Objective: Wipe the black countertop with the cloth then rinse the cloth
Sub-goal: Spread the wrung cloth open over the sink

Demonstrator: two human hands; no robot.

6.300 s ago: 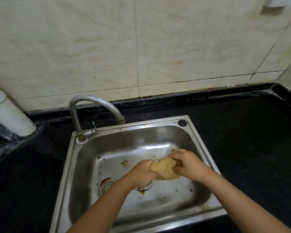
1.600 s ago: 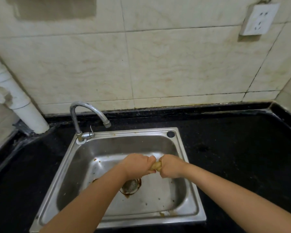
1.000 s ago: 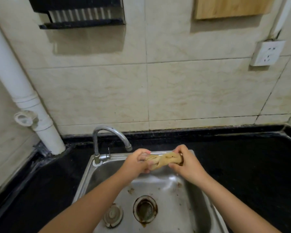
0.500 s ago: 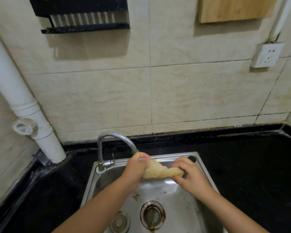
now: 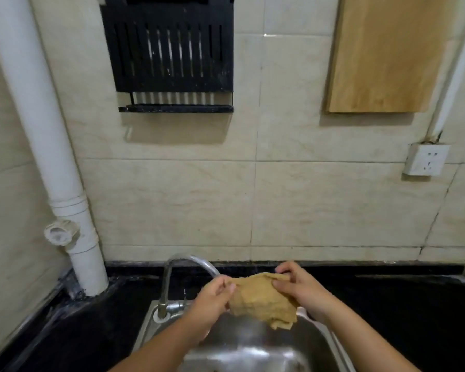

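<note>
A tan cloth (image 5: 261, 300) hangs spread out above the steel sink (image 5: 145, 326). My left hand (image 5: 212, 298) pinches its upper left edge, and my right hand (image 5: 297, 287) pinches its upper right edge. The cloth's lower part droops toward the basin. The curved faucet (image 5: 184, 260) rises just behind my left hand; its spout end is hidden by the hand. The black countertop (image 5: 414, 312) runs on both sides of the sink.
A white drain pipe (image 5: 51, 167) stands at the left on the counter. On the tiled wall hang a black slatted rack (image 5: 169, 49), a wooden board (image 5: 381, 52) and a white socket (image 5: 426, 159).
The cloth was a twisted roll wrung between both hands; now it is opened out and held by its top edge. The hands have lifted, and the view has tilted up the wall.
</note>
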